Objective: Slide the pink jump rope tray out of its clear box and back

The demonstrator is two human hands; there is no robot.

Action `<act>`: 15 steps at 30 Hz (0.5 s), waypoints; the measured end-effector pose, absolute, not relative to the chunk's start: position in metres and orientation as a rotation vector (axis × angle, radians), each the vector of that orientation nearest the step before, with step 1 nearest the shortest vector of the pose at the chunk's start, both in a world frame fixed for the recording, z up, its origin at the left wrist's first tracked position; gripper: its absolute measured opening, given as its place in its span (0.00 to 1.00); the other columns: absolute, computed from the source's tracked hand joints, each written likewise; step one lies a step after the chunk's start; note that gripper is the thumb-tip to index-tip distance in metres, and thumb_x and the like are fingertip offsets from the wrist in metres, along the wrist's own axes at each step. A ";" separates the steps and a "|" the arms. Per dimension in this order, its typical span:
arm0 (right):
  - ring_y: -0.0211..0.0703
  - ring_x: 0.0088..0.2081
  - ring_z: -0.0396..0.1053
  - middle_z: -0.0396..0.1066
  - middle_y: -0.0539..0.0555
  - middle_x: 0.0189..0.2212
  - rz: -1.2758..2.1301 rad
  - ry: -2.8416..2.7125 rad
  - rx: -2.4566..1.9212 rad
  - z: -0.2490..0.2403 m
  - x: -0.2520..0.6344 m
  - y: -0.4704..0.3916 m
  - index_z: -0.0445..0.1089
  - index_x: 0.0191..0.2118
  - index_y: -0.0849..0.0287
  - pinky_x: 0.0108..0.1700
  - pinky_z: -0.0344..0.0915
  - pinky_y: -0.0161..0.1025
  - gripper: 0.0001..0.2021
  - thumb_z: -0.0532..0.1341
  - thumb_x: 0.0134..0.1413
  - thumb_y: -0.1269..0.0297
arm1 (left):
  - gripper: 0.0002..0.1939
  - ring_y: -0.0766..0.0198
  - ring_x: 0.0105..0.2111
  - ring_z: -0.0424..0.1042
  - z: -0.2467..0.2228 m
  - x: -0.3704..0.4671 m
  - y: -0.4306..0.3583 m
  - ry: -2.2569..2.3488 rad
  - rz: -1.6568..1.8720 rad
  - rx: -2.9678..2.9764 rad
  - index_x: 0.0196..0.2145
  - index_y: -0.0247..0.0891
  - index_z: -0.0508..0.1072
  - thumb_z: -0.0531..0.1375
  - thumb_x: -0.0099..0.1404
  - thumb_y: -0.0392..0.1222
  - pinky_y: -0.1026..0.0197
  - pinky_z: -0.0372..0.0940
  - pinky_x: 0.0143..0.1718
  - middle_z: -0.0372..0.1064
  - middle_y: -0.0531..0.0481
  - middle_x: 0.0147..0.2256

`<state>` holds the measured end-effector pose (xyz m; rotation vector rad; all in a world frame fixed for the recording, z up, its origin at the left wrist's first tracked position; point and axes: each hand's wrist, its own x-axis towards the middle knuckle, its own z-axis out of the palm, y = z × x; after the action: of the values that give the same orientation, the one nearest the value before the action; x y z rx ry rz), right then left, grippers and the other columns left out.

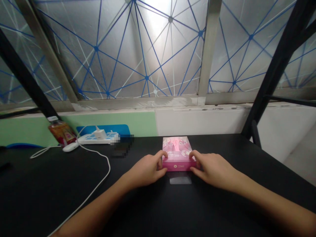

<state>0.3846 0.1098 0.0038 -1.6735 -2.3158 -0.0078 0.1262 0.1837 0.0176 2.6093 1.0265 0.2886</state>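
Note:
A pink printed box lies flat on the black table, its narrow front side facing me. My left hand grips the near left corner, with the index finger on top and the thumb low at the front. At the near right corner, my right hand holds the box in the same way. A pale, see-through flat strip shows on the table just in front of the box; I cannot tell whether it is joined to it.
On the left stand a bottle with a white cap and a white power strip with a charger plugged in. A white cable runs towards me past my left arm. Black frame posts rise at both sides, before a patterned window.

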 end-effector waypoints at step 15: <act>0.45 0.36 0.68 0.69 0.53 0.35 -0.121 -2.378 -1.460 0.001 0.394 0.118 0.67 0.43 0.57 0.35 0.62 0.39 0.08 0.57 0.57 0.67 | 0.12 0.64 0.27 0.70 0.011 0.124 0.195 0.991 0.346 2.599 0.48 0.41 0.67 0.56 0.68 0.44 0.66 0.56 0.28 0.72 0.54 0.28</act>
<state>0.3939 0.1175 0.0013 -1.4597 -2.3782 -0.1215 0.1238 0.1951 0.0106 2.5987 0.9910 0.3463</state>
